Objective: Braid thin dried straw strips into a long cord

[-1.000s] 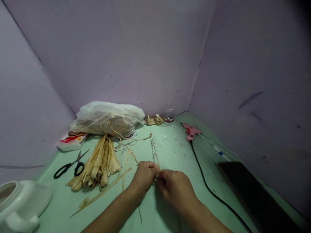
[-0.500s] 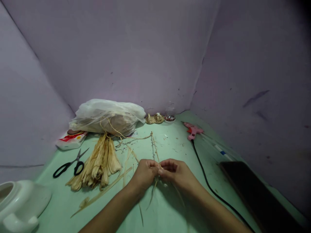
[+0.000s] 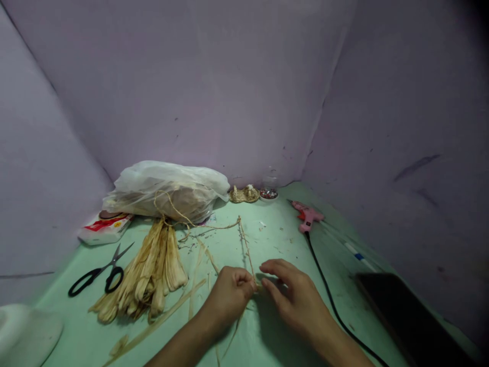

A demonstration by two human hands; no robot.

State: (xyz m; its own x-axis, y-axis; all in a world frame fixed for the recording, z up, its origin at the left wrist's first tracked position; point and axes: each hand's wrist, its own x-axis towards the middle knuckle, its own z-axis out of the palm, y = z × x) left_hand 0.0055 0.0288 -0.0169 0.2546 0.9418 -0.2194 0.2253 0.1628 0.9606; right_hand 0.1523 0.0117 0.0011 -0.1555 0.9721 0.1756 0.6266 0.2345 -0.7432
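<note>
My left hand (image 3: 231, 293) is closed in a pinch around the near end of a thin twisted fibre cord (image 3: 247, 250). The cord runs taut from my fingertips up to a small knot on the table, where a longer strand leads off left. Loose pale fibre ends hang below the pinch. Just right of it, my right hand (image 3: 296, 295) is open, thumb and fingers apart, nothing visibly held. A tied bundle of dried tan fibre strips (image 3: 153, 270) lies left of my hands, with a loose strip (image 3: 164, 308) in front of it.
Black-handled scissors (image 3: 103, 272) lie at left, near a white object (image 3: 28, 336). Behind are a plastic bag (image 3: 171, 188), a red-and-white packet (image 3: 105, 228), a woven piece (image 3: 244, 194) and a small container (image 3: 269, 193). At right lie a pink glue gun (image 3: 307, 214) and a dark slab (image 3: 405, 316).
My right hand has let go of the cord end, opened its fingers and moved a little right. My left hand keeps its pinch. The whole view has shifted slightly.
</note>
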